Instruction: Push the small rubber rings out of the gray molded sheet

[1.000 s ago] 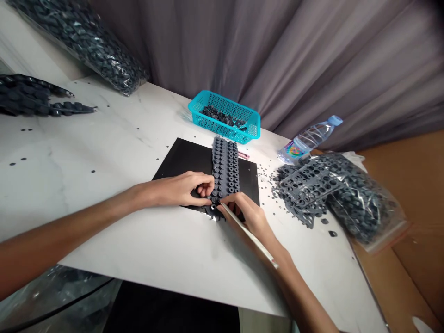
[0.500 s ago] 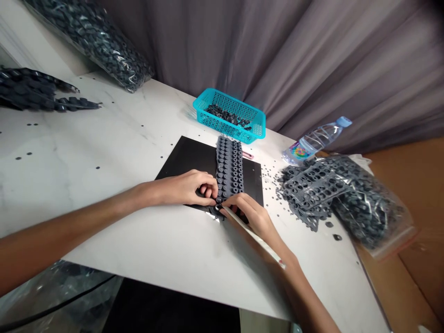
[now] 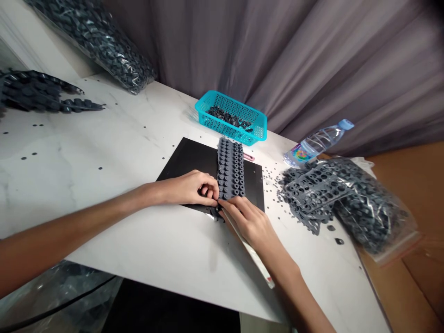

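hands (image 3: 194, 187) at studded grey sheet (image 3: 231, 169)

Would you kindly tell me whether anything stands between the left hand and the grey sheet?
Nothing visible does: the left hand is right at the near end of the grey sheet, over the black mat. The right hand, holding a white tool, is close by.

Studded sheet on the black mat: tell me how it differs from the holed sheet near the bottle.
The studded sheet bears rows of raised round pieces; the holed sheet shows rows of open holes. The studded sheet lies across the black mat; the holed sheet rests on a pile. Both are gray and patterned in rows.
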### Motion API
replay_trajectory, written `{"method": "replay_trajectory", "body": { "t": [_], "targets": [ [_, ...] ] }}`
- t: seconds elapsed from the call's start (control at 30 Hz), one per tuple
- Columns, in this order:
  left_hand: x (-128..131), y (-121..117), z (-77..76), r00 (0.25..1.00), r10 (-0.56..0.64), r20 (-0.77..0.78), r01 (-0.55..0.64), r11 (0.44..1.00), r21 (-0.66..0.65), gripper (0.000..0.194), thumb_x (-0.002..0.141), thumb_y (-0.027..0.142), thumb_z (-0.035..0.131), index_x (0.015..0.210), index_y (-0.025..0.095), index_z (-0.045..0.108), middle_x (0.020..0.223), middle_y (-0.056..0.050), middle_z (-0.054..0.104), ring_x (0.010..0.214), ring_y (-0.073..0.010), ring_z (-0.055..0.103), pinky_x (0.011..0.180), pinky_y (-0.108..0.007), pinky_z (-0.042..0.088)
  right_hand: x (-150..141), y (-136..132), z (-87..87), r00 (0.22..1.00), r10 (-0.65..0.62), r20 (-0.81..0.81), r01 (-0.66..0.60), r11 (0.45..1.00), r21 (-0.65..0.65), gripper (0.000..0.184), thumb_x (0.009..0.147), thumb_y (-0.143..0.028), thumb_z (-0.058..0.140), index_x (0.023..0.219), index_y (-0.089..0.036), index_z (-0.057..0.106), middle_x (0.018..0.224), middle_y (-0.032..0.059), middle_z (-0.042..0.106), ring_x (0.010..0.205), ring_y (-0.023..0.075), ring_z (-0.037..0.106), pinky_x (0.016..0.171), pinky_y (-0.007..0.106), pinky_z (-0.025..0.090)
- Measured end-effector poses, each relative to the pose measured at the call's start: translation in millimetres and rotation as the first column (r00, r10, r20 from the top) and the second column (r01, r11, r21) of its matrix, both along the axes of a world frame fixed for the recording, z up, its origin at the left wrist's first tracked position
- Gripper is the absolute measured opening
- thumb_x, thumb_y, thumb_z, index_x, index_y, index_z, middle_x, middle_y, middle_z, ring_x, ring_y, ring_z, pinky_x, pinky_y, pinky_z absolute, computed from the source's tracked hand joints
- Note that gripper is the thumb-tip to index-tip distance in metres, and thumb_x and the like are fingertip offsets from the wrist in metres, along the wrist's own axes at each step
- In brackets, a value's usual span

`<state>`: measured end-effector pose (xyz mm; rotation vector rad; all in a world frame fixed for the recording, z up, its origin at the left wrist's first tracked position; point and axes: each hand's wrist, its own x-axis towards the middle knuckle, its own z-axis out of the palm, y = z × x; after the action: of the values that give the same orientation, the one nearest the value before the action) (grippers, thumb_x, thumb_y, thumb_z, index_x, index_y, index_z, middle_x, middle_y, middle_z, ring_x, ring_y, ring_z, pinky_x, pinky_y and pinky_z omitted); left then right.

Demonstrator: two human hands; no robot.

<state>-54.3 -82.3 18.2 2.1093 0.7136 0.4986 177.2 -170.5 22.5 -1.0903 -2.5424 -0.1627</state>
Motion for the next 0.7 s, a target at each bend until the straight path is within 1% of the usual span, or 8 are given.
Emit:
{"method": "replay_trajectory", "body": {
  "t": [0.07,0.17,0.3,0.43,0.53,0.6,0.63,0.7],
  "targets": [
    [0,0,0.2,1.000,0.001,-0.006,-0.001,1.000,-0.015,0.018,0.084,0.035,0.075,0.090,0.018,0.075,0.084,-0.001,0.066,0.074,-0.0125,0.056,0.070,-0.024,0.046,-1,-2,-0.9,0.998,-0.007,0.056,0.007,1.000,0.011,0.024,0.104,-0.021,0.051,0.125,-0.016,0.061,0.099,0.0081,0.070,0.086,0.0203,0.066,0.076,0.033,0.054],
    [1,2,0.4,1.000,0.001,-0.015,-0.002,0.999,-0.053,0.019,0.082,0.036,0.075,0.090,0.018,0.075,0.081,-0.001,0.065,0.073,-0.0126,0.056,0.068,-0.024,0.044,-4,-3,-2.1,0.993,-0.033,0.114,0.031,0.999,0.017,0.023,0.106,-0.021,0.047,0.124,-0.015,0.060,0.102,0.0098,0.070,0.091,0.0219,0.066,0.080,0.036,0.054],
    [4,5,1.2,0.999,0.000,-0.052,-0.007,0.993,-0.120,0.022,0.078,0.037,0.078,0.088,0.018,0.075,0.074,0.001,0.062,0.071,-0.0124,0.055,0.065,-0.022,0.042,-9,-5,-3.9,0.990,-0.086,0.109,0.083,0.996,0.037,0.022,0.106,-0.022,0.044,0.122,-0.014,0.058,0.103,0.0109,0.069,0.090,0.0223,0.066,0.082,0.036,0.054],
    [6,7,3.4,0.996,-0.010,-0.085,-0.003,0.988,-0.157,0.023,0.077,0.038,0.078,0.087,0.018,0.075,0.072,0.001,0.062,0.070,-0.0124,0.055,0.063,-0.022,0.040,-11,-5,-2.6,0.989,-0.122,0.081,0.120,0.992,0.033,0.023,0.106,-0.021,0.044,0.123,-0.012,0.057,0.103,0.0118,0.068,0.090,0.0232,0.066,0.081,0.037,0.054],
    [6,7,5.7,0.994,-0.005,-0.107,-0.014,0.983,-0.182,0.022,0.077,0.038,0.079,0.086,0.018,0.075,0.071,0.001,0.062,0.068,-0.0120,0.054,0.061,-0.022,0.039,-8,-3,-0.2,0.979,-0.205,0.010,0.205,0.979,0.004,0.026,0.106,-0.022,0.044,0.126,-0.013,0.058,0.105,0.0123,0.067,0.095,0.0235,0.066,0.080,0.036,0.055],
    [6,6,6.4,0.995,-0.004,-0.100,-0.014,0.984,-0.177,0.022,0.077,0.038,0.079,0.086,0.018,0.075,0.072,0.001,0.063,0.068,-0.0119,0.054,0.061,-0.022,0.039,-3,-1,0.5,0.964,-0.250,-0.085,0.248,0.968,-0.034,0.027,0.106,-0.025,0.046,0.128,-0.016,0.060,0.106,0.0110,0.068,0.095,0.0219,0.067,0.078,0.034,0.055],
    [6,5,6.4,0.996,-0.005,-0.094,-0.011,0.986,-0.167,0.023,0.078,0.039,0.078,0.086,0.018,0.075,0.072,0.001,0.063,0.069,-0.0119,0.054,0.062,-0.022,0.039,0,0,0.5,0.960,-0.246,-0.136,0.240,0.969,-0.061,0.026,0.106,-0.026,0.048,0.127,-0.018,0.062,0.106,0.0100,0.069,0.094,0.0208,0.067,0.077,0.032,0.056],
    [5,4,5.5,0.997,0.000,-0.082,-0.012,0.990,-0.143,0.023,0.079,0.039,0.078,0.086,0.018,0.074,0.073,0.001,0.063,0.070,-0.0119,0.054,0.063,-0.022,0.040,6,2,0.5,0.955,-0.186,-0.229,0.164,0.980,-0.114,0.023,0.103,-0.028,0.055,0.122,-0.022,0.066,0.103,0.0075,0.071,0.090,0.0188,0.067,0.077,0.030,0.056]
  ]
}}
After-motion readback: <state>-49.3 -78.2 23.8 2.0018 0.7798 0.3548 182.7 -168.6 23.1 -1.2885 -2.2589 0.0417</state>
